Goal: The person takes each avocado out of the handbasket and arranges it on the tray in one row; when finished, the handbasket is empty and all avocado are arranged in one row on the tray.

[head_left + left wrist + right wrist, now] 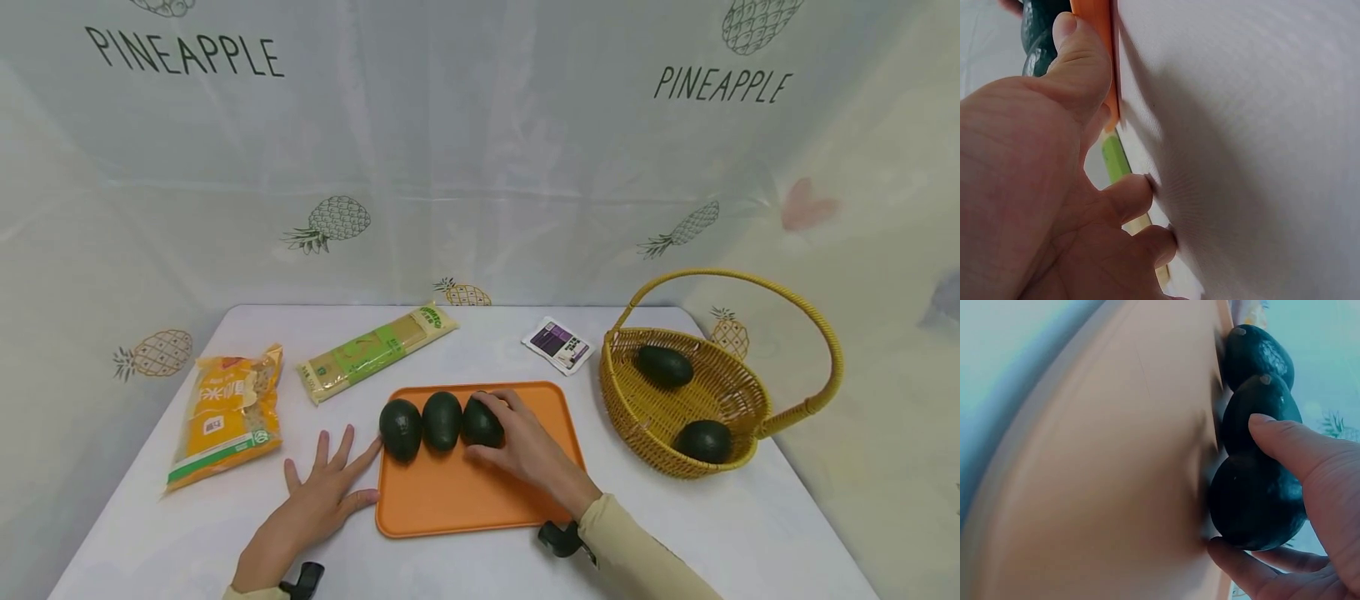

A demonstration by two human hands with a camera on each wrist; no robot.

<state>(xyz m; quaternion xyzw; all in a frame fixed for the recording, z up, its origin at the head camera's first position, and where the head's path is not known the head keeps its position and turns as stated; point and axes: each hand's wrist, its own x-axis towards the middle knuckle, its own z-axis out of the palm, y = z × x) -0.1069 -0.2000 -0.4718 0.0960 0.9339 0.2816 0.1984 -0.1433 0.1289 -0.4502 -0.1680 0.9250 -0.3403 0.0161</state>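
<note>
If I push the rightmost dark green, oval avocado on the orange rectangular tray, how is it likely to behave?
The rightmost avocado would probably roll, because its sides are rounded, though the middle avocado may block it leftward. Its shiny skin could be slippery. The raised edge of the tray might stop a slow roll.

Left fingers (341, 452) spread wide, right fingers (1238, 565) curled in a grip

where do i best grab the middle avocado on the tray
Probably hold the middle avocado by its two ends, from above: it lies lengthwise, near to far, with the left avocado and right avocado crowding its sides, while both ends look free of neighbours.
</note>
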